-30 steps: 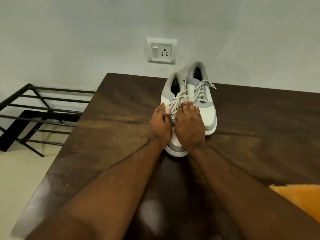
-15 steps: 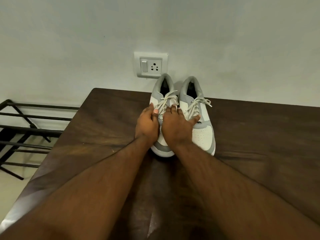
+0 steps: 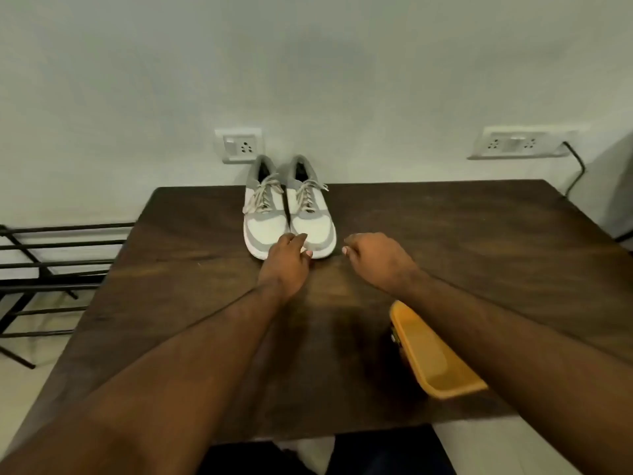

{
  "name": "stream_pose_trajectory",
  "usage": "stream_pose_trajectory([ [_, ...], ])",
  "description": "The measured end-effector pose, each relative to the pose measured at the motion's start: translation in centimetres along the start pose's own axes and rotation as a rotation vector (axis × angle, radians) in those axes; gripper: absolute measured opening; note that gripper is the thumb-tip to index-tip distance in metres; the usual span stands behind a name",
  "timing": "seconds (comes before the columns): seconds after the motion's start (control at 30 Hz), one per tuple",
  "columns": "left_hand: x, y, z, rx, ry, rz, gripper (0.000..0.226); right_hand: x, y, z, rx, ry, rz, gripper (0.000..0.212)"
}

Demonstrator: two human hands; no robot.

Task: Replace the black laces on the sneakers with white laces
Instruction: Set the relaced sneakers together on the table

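change: both hands, seen on the laces of the left-hand shoe half a second earlier, had been drawn back toward 6 o'clock; nothing was held in either.
meaning: with white laces (image 3: 263, 197) threaded and tied on both shoes, the relacing was judged finished or nearly so.
sneakers (image 3: 289, 207): stood side by side, touching, at the 12 o'clock edge of the table (image 3: 479, 241), against the wall below a socket (image 3: 238, 145).
axis: long axes ran 12 to 6 o'clock; heels at 12, toes pointed to 6, toward the person.
left hand (image 3: 286, 260): fingers loosely curled, empty; tips lay at the toe caps, contact not determinable.
right hand (image 3: 375, 260): loosely curled, empty, apart from the shoes at their 4 o'clock.
yellow tray (image 3: 433, 358): at 5 o'clock, partly hidden under the right forearm.
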State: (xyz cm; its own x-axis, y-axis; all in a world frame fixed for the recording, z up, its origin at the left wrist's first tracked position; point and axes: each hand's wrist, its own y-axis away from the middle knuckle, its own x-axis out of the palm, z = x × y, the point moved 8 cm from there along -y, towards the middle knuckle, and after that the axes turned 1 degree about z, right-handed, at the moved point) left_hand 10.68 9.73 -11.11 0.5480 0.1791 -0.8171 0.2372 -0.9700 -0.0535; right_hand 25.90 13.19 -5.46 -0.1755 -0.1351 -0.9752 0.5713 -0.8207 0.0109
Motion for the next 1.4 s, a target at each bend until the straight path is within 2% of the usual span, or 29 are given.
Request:
stream_pose_trajectory([
  [0.13, 6.0, 6.3, -5.1, 0.074, -0.188, 0.289, 0.06, 0.2, 9.7, -5.3, 0.145, 0.003, 0.063, 0.043],
  [0.2, 8.8, 8.8, -6.3, 0.035, -0.217, 0.406, 0.066, 0.5, 13.4, -6.5, 0.195, 0.005, 0.059, 0.054],
  [0.3, 11.6, 11.3, -7.3, 0.025, -0.313, 0.54, 0.059, 2.5, 16.7, -6.9, 0.302, -0.072, 0.154, 0.066],
  [0.4, 11.9, 12.2, -7.4, 0.027, -0.386, 0.613, 0.06, 4.5, 17.5, -6.2, 0.34, -0.108, 0.23, 0.051],
  [0.5, 10.8, 11.2, -7.1, -0.01, -0.259, 0.565, 0.063, 4.1, 16.3, -6.3, 0.354, -0.091, 0.139, 0.025],
  [0.57, 8.7, 9.0, -7.2, -0.064, -0.103, 0.483, 0.068, 1.9, 14.2, -6.6, 0.315, -0.061, 0.058, 0.025],
  [0.67, 5.1, 5.1, -8.3, -0.05, -0.019, 0.363, 0.071, -1.7, 9.9, -7.5, 0.239, -0.017, 0.014, 0.029],
  [0.73, 3.3, 0.3, -9.1, -0.015, -0.031, 0.258, 0.061, -3.8, 4.9, -9.2, 0.179, 0.016, -0.022, 0.027],
  [0.83, 2.7, -2.9, -9.3, 0.002, -0.007, 0.223, 0.05, -3.9, 0.9, -10.8, 0.088, 0.0, -0.003, 0.018],
  [1.0, 4.4, -11.5, -8.7, -0.002, -0.113, 0.247, 0.07, -3.6, -7.2, -14.9, 0.022, 0.08, -0.036, 0.02],
  [1.17, 8.3, -18.3, -8.0, -0.007, -0.212, 0.296, 0.079, -1.4, -12.9, -19.2, 0.005, 0.012, -0.044, 0.023],
  [1.33, 13.5, -21.8, -6.3, -0.077, -0.197, 0.408, 0.12, 0.7, -16.0, -23.5, 0.044, -0.028, -0.026, 0.026],
  [1.4, 14.9, -22.6, -5.5, -0.126, -0.27, 0.44, 0.117, 1.1, -16.9, -24.6, 0.054, -0.055, -0.056, 0.027],
])
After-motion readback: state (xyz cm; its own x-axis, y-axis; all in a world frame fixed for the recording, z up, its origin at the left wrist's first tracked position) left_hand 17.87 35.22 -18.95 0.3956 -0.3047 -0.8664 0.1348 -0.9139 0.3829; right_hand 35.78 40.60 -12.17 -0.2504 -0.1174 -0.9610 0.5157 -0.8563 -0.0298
